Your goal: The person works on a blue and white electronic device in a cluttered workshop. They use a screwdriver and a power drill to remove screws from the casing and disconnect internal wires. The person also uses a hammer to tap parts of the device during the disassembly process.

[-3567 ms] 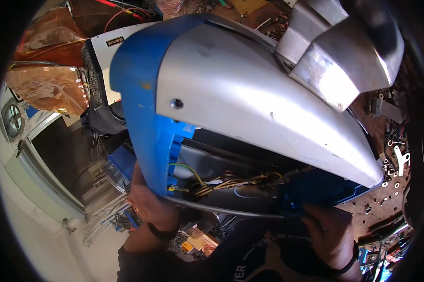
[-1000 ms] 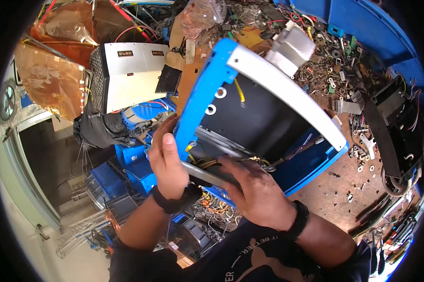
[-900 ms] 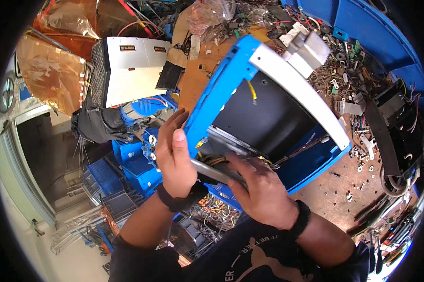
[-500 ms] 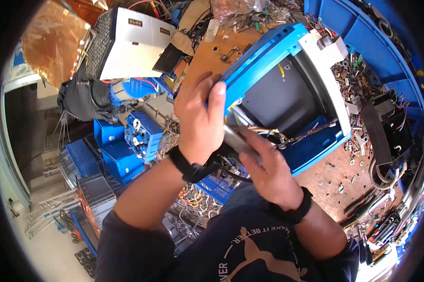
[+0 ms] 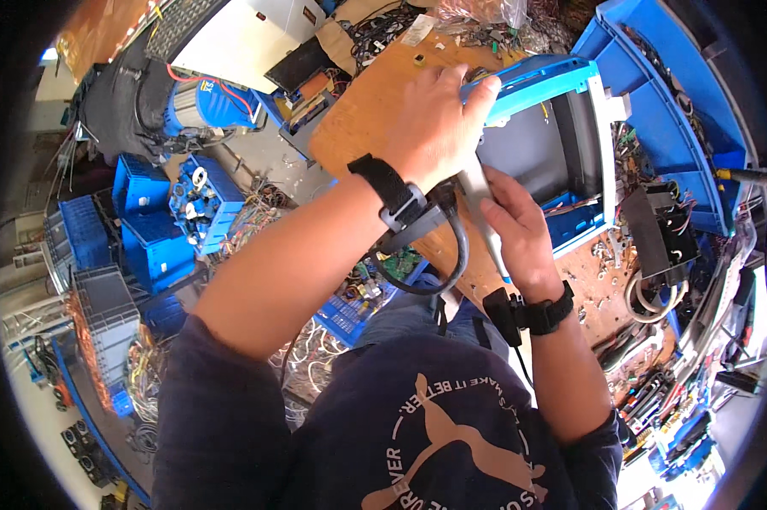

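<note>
Here we are with the blue-and-silver casing [image 5: 536,100], an open frame up at the bench's near edge, its blue end away from us and to the left. Whether it rests on the wood or hangs just clear, we can't tell. Our left hand [image 5: 434,127] has that blue end, fingers curled over it, thumb laid along the top. And the right hand [image 5: 524,234]? It grips the casing's near silver side, thumb outside, fingers reaching over into the opening. Behind them we see the dark inner panel [image 5: 528,149].

Both wrists wear black straps; a black cable [image 5: 463,251] loops down below the left one. Beneath it all lies the brown wooden bench [image 5: 375,110]. To the right of the casing we spot scattered metal bits [image 5: 609,255], then a black metal box [image 5: 651,234], with a pale hose [image 5: 656,316] curving below it. A big blue bin [image 5: 668,136] stands at the upper right, hand tools [image 5: 647,374] crowd the lower right.

Over on the left, a white cabinet [image 5: 239,42] leans into view, blue crates [image 5: 154,255] sit lower down, and a blue basket [image 5: 343,319] of circuit boards waits beneath our left forearm.
</note>
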Demonstrator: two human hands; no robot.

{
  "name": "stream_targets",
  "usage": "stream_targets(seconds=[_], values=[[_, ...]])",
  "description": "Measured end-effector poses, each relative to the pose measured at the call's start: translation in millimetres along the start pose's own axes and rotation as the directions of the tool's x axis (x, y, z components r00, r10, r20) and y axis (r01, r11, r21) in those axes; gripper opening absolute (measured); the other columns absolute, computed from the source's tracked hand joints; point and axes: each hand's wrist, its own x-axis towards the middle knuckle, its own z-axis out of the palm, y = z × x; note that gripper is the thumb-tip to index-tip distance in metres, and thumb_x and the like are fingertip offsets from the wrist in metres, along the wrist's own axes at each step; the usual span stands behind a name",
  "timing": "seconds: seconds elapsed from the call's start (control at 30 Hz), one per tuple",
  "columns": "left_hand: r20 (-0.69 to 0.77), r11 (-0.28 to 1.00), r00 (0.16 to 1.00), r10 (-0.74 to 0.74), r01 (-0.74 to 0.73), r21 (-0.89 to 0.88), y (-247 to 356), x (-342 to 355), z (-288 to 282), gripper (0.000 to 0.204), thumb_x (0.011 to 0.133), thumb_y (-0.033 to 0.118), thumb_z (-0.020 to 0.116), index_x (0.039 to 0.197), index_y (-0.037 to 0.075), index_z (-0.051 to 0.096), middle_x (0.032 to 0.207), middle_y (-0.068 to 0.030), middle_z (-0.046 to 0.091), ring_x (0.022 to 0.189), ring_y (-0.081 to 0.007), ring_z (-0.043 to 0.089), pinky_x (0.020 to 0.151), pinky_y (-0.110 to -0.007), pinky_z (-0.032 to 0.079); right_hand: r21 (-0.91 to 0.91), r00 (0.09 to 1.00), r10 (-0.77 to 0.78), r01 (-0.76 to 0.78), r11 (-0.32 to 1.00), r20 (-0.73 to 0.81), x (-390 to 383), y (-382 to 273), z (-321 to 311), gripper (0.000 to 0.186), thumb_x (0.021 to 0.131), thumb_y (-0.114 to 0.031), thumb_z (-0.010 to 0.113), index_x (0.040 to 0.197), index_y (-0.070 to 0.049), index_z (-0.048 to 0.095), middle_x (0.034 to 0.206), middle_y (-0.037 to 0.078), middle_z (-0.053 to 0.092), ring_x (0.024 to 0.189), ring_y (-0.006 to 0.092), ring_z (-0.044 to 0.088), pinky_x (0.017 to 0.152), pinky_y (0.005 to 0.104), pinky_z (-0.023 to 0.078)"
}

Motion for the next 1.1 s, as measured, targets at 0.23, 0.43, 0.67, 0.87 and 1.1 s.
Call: stream_targets(seconds=[0.23,0.43,0.67,0.87,1.1], values=[[-0.344,0.949,0.938,-0.044,-0.068,-0.309,-24.7,-48.1,-57.4,0.037,0.094,0.029,0.053,0.105,-0.005,0.06,0.09,-0.0152,0.065,0.086,-0.0244,0.062,0.077,-0.034,0.047,-0.136,1.0,0.01,-0.008,0.991,0.017,4.1,6.3,-6.6,0.045,0.091,-0.007,0.05,0.134,0.004,0.043,0.125,0.013,0.056,0.114,0.018,0.052,0.1,0.0296,0.038],[0.127,0.82,0.896,-0.426,0.442,-0.365,-67.0,-144.9,-73.2,0.031,0.088,0.025,0.061,0.099,-0.004,0.064,0.092,-0.0149,0.067,0.085,-0.0214,0.062,0.077,-0.033,0.048,-0.144,0.995,0.068,-0.056,0.988,0.079,8.7,5.5,-13.1,0.046,0.091,-0.01,0.05,0.134,0.003,0.043,0.126,0.013,0.056,0.115,0.0182,0.053,0.099,0.0298,0.039],[0.374,0.749,0.858,-0.353,0.499,-0.436,-73.6,-183.8,-39.4,0.028,0.083,0.024,0.066,0.095,-0.001,0.065,0.085,-0.0135,0.066,0.082,-0.0211,0.062,0.075,-0.033,0.048,-0.163,0.992,0.096,-0.082,0.983,0.084,11.2,-3.4,-11.7,0.049,0.09,-0.01,0.053,0.136,0.003,0.041,0.112,0.006,0.059,0.091,0.009,0.054,0.078,0.0211,0.042],[0.505,0.918,0.847,-0.169,0.322,-0.233,-71.6,-165.8,-13.6,0.034,0.081,0.028,0.068,0.098,-0.002,0.065,0.087,-0.0162,0.066,0.084,-0.0305,0.064,0.076,-0.034,0.05,-0.184,0.99,0.13,-0.116,0.976,0.063,10.2,-4.0,-21.4,0.051,0.091,-0.009,0.053,0.137,0.004,0.038,0.119,0.007,0.057,0.105,0.0135,0.055,0.089,0.0242,0.043],[0.511,0.923,0.845,-0.157,0.31,-0.228,-62.4,-180.2,7.2,0.054,0.077,0.032,0.071,0.109,-0.01,0.058,0.099,-0.0271,0.064,0.093,-0.0367,0.063,0.081,-0.039,0.05,-0.161,0.983,0.132,-0.11,0.981,0.13,8.7,-4.4,-15.7,0.052,0.091,-0.008,0.052,0.139,0.002,0.035,0.128,0.011,0.053,0.115,0.0177,0.053,0.098,0.0284,0.04]])
